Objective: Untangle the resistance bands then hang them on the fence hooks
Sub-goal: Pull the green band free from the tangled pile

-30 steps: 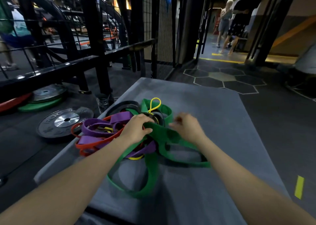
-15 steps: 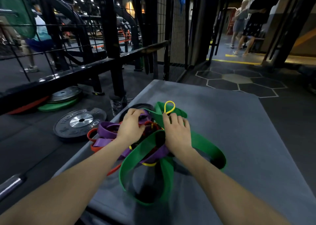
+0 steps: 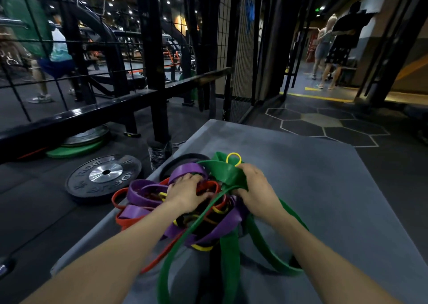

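Tangle of resistance bands [image 3: 199,211] lay on the near left part of a grey mat [image 3: 324,199], just beside a weight plate [image 3: 104,176] on the floor. Right hand [image 3: 257,185] gripped the wide green band [image 3: 227,174], fingers curled round its fold. Left hand [image 3: 185,192] rested on the purple and red loops; fingers probably hooked into them, though blur made it impossible to tell. Black wire fence [image 3: 240,49] stood beyond the mat.

A black round weight plate with a silver hub [image 3: 103,175] lies flat on the dark floor, left of the grey padded worktop [image 3: 312,188]; a green plate [image 3: 74,149] lies beyond it; two people [image 3: 333,49] stand far right.
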Demonstrator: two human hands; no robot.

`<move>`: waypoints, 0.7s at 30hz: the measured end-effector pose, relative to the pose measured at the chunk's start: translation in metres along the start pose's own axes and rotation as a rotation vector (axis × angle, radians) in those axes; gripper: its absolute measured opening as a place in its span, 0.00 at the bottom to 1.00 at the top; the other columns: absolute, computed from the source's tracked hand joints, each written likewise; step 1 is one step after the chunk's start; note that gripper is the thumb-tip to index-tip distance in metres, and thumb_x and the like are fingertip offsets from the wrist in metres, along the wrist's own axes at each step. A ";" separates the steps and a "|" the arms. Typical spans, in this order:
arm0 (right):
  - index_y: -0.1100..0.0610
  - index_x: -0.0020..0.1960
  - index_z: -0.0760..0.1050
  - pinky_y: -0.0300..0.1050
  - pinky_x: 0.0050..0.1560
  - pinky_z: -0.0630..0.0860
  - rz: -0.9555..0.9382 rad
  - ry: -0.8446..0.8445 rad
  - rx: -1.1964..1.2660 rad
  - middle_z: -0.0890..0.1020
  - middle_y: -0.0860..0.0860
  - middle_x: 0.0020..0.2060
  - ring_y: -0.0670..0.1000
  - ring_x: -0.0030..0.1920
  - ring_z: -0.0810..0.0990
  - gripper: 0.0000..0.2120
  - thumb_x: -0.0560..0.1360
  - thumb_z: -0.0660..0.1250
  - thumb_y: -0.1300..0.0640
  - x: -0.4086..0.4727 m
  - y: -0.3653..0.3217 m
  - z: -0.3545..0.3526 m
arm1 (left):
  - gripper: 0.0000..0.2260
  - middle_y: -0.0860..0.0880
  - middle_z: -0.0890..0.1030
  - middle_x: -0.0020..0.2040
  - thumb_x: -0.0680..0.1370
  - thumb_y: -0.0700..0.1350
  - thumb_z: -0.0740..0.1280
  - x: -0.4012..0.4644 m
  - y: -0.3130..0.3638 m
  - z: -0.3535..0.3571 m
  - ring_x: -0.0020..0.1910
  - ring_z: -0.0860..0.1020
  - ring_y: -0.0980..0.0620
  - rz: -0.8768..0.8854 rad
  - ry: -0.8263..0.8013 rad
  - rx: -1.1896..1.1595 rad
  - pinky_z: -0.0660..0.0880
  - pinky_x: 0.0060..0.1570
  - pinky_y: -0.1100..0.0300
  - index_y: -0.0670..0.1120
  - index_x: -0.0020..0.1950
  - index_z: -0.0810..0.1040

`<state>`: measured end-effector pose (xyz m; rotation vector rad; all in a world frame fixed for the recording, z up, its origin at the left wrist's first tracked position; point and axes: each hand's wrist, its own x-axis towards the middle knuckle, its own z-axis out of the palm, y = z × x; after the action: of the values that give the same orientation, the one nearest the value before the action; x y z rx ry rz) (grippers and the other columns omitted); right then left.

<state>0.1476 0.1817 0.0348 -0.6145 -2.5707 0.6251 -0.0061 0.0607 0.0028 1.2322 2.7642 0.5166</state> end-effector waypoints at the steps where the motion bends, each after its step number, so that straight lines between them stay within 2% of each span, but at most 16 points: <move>1: 0.56 0.67 0.65 0.49 0.65 0.65 -0.007 0.019 0.031 0.72 0.54 0.62 0.55 0.63 0.68 0.26 0.71 0.68 0.62 -0.001 0.000 -0.004 | 0.25 0.49 0.70 0.67 0.74 0.58 0.66 -0.002 0.001 0.000 0.68 0.68 0.47 0.008 0.000 0.040 0.65 0.65 0.51 0.52 0.68 0.68; 3: 0.58 0.65 0.68 0.49 0.62 0.67 -0.047 0.088 0.077 0.74 0.54 0.59 0.55 0.61 0.70 0.24 0.71 0.69 0.63 -0.001 -0.004 -0.009 | 0.21 0.48 0.72 0.65 0.74 0.50 0.67 -0.007 0.004 -0.002 0.66 0.69 0.47 0.044 0.024 0.104 0.66 0.62 0.53 0.51 0.66 0.69; 6: 0.59 0.62 0.70 0.46 0.59 0.69 -0.075 0.176 0.161 0.75 0.54 0.56 0.55 0.59 0.71 0.20 0.72 0.68 0.65 -0.001 -0.012 -0.021 | 0.12 0.47 0.79 0.58 0.74 0.42 0.64 -0.016 0.012 -0.007 0.57 0.76 0.44 0.094 0.126 0.186 0.71 0.50 0.56 0.50 0.57 0.74; 8: 0.59 0.62 0.71 0.45 0.58 0.69 -0.073 0.196 0.142 0.74 0.55 0.57 0.55 0.59 0.71 0.19 0.72 0.67 0.66 0.000 -0.013 -0.031 | 0.11 0.48 0.79 0.55 0.75 0.43 0.63 -0.022 0.018 -0.017 0.55 0.78 0.44 0.118 0.202 0.219 0.72 0.46 0.54 0.51 0.57 0.74; 10: 0.60 0.61 0.72 0.43 0.56 0.68 -0.058 0.256 0.118 0.75 0.56 0.56 0.56 0.58 0.72 0.19 0.71 0.67 0.67 0.001 -0.009 -0.041 | 0.12 0.50 0.78 0.56 0.76 0.45 0.64 -0.025 0.017 -0.033 0.56 0.77 0.46 0.129 0.287 0.174 0.73 0.48 0.53 0.52 0.60 0.74; 13: 0.62 0.59 0.72 0.42 0.52 0.66 0.004 0.358 0.093 0.75 0.58 0.54 0.59 0.57 0.72 0.18 0.70 0.66 0.70 0.002 0.001 -0.056 | 0.10 0.50 0.78 0.52 0.75 0.42 0.64 -0.029 -0.002 -0.061 0.54 0.77 0.45 0.097 0.432 0.031 0.73 0.45 0.52 0.52 0.54 0.76; 15: 0.63 0.58 0.72 0.41 0.49 0.65 0.063 0.419 0.090 0.75 0.59 0.53 0.60 0.56 0.72 0.17 0.70 0.66 0.71 0.001 0.008 -0.065 | 0.10 0.50 0.77 0.49 0.74 0.40 0.63 -0.033 -0.014 -0.072 0.51 0.77 0.45 0.086 0.479 0.066 0.73 0.42 0.51 0.52 0.52 0.75; 18: 0.62 0.59 0.72 0.46 0.51 0.68 0.140 0.474 0.065 0.74 0.59 0.54 0.60 0.56 0.72 0.17 0.71 0.64 0.70 -0.006 0.023 -0.076 | 0.09 0.49 0.77 0.49 0.73 0.38 0.62 -0.038 -0.024 -0.075 0.51 0.77 0.43 0.023 0.419 0.143 0.73 0.41 0.50 0.51 0.50 0.74; 21: 0.60 0.61 0.72 0.57 0.54 0.71 0.191 0.446 -0.106 0.74 0.59 0.54 0.63 0.56 0.72 0.19 0.72 0.61 0.69 -0.020 0.043 -0.080 | 0.10 0.46 0.75 0.55 0.74 0.40 0.64 -0.040 -0.032 -0.070 0.55 0.76 0.42 -0.076 0.194 0.198 0.73 0.47 0.50 0.50 0.53 0.73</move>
<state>0.2165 0.2316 0.0719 -0.9279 -2.1515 0.3593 -0.0159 -0.0081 0.0556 1.1645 3.0768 0.3822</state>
